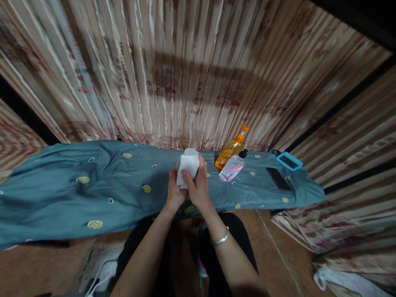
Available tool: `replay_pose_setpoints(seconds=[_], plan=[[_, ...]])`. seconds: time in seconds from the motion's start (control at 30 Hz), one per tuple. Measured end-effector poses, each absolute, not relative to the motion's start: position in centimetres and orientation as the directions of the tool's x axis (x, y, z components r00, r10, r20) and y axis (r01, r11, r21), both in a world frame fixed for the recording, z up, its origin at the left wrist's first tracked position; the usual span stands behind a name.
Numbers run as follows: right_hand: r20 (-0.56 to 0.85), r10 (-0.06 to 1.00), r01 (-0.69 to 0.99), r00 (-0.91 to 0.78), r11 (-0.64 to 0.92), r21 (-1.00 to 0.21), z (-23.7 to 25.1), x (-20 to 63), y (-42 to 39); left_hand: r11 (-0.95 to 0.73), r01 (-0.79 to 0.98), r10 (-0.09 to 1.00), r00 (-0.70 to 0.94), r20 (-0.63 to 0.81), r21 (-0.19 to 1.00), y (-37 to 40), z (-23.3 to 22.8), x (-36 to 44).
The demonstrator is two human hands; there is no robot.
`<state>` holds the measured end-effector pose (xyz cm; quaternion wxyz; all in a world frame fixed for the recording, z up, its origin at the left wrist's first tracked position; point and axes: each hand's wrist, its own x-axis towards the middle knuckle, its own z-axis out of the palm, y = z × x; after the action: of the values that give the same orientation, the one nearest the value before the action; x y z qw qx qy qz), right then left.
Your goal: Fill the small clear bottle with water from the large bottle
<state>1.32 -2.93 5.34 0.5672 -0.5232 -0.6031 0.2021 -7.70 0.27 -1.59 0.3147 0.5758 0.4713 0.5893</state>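
Observation:
In front of my body, above the near part of a blue-green cloth [123,206] with pineapple prints, both hands meet around one white bundle. My right hand [199,187] grips a folded white cloth [189,164], its thumb laid across the front; whether it is fabric or paper I cannot tell. Behind the cloth shows the rounded edge of a pale object [191,152], its kind hidden. My left hand [176,192] is closed around the left and lower side of this bundle. To the right stand an orange pump bottle [229,153] and a transparent bottle with black top [232,168].
A dark phone [279,179] lies on the cloth at right, with a blue-framed object [289,161] beyond it. Patterned curtains [185,82] hang close behind and at both sides. Below are my knees, a tiled floor [266,243] and a white cable [100,274].

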Motion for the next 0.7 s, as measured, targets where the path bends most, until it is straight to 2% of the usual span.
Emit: replay_pose_setpoints(seconds=[0.1, 0.2, 0.3, 0.5, 0.7], plan=[[0.458, 0.859, 0.465, 0.230, 0.317, -0.827, 6.4, 1.6, -2.4, -0.358, 0.185, 0.911, -0.144, 0.386, 0.915, 0.1, -1.7, -7.1], [0.381, 0.888, 0.474, 0.259, 0.226, -0.851, 7.8, 3.0, 0.2, -0.360, 0.248, 0.909, -0.121, 0.398, 0.899, -0.1, -1.3, -6.8], [0.302, 0.933, 0.429, 0.194, 0.197, -0.882, 8.7, 4.4, 3.2, -0.333, 0.297, 0.917, -0.117, 0.380, 0.895, -0.1, -0.8, -6.9], [0.208, 0.978, 0.156, -0.019, 0.208, -0.966, 7.8, 5.6, 5.5, -0.301, 0.151, 0.949, -0.046, 0.311, 0.941, 1.0, -0.9, -8.1], [0.115, 0.993, -0.110, 0.033, 0.118, -0.987, 4.3, 4.9, 5.1, -0.268, 0.038, 0.961, -0.067, 0.270, 0.963, 1.8, -1.5, -8.5]])
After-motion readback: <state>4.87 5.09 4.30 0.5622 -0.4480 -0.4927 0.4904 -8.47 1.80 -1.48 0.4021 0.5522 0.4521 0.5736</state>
